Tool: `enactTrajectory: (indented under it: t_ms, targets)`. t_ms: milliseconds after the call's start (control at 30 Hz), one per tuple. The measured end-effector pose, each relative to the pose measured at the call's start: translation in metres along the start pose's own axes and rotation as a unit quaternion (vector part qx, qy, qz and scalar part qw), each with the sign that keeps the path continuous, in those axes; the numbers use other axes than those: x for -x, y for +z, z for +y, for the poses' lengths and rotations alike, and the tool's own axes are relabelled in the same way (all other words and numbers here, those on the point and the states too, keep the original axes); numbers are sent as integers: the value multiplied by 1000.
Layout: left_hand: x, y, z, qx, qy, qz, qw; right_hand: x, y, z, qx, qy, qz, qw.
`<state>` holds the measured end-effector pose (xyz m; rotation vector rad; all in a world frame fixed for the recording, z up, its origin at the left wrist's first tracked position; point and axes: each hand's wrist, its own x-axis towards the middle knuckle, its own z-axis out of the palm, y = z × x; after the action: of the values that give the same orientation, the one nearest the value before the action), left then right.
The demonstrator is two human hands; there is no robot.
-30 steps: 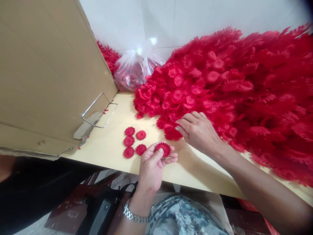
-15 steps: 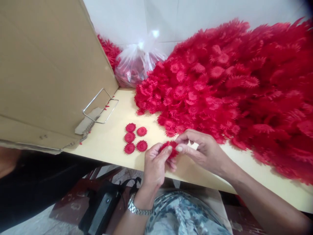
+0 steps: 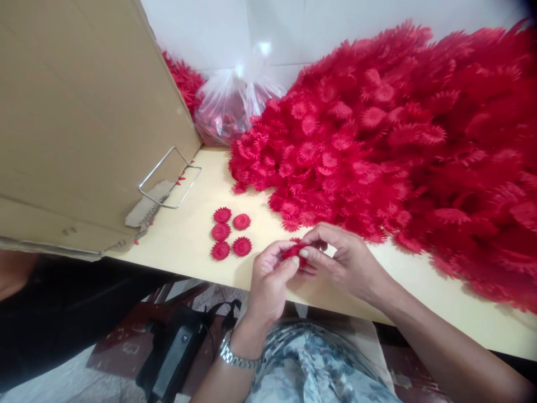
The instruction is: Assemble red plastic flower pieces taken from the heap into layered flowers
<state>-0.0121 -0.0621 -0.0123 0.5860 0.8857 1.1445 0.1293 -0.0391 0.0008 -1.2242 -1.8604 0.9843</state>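
Over the table's near edge, my left hand [image 3: 271, 277] pinches a red artificial flower piece [image 3: 292, 253] between thumb and fingers. My right hand [image 3: 342, 258] is closed on the same piece from the right, its thumb and index finger at the rim. Fingers cover much of the flower piece, so its full shape is hidden. To the left of my hands, several small round red flower pieces [image 3: 220, 232] with toothed edges lie flat in two short columns. Behind my hands rises a big heap of red flower pieces [image 3: 335, 145].
A tall cardboard sheet [image 3: 84, 123] stands at the left, with a bent wire frame [image 3: 170, 178] at its foot. A tied clear plastic bag [image 3: 226, 106] sits at the back by the wall. Another person's dark clothing [image 3: 75, 313] shows at lower left, near a black bag [image 3: 176, 347].
The flower piece has tilted between my fingers and shows less of its face. My right thumb and my left thumb have come closer together. The view has shifted slightly.
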Motion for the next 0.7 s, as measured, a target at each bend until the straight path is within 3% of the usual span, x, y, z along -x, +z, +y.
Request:
enactTrajectory:
  t_ms: [167, 467, 700]
  targets:
    - [1, 0, 0, 16, -18, 3, 1000, 0, -7, -4, 42, -63, -43, 996]
    - [0, 0, -5, -28, -15, 68, 997, 6, -6, 1, -7, -16, -22, 1000]
    - [3, -5, -8, -100, -20, 51, 993, 5, -6, -1, -9, -9, -15, 1000]
